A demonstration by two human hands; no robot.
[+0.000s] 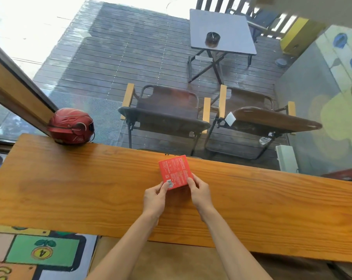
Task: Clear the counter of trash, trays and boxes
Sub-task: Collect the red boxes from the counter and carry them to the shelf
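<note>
A red box (175,172) is held by both hands over the wooden desk (90,188).

The box is gripped at its near end: its left corner, beside the barcode label, is pinched by the left hand (154,198), and its right corner is pinched by the right hand (199,194). The box is seen with its printed face upward, over the far part of the desk, close to the window glass; whether it rests on the wood cannot be told. A red helmet (71,126) is set on the far left end of the desk, well apart from the box. Beyond the glass, two folding chairs (165,114) and a small table (221,31) are seen on a dark deck.
</note>
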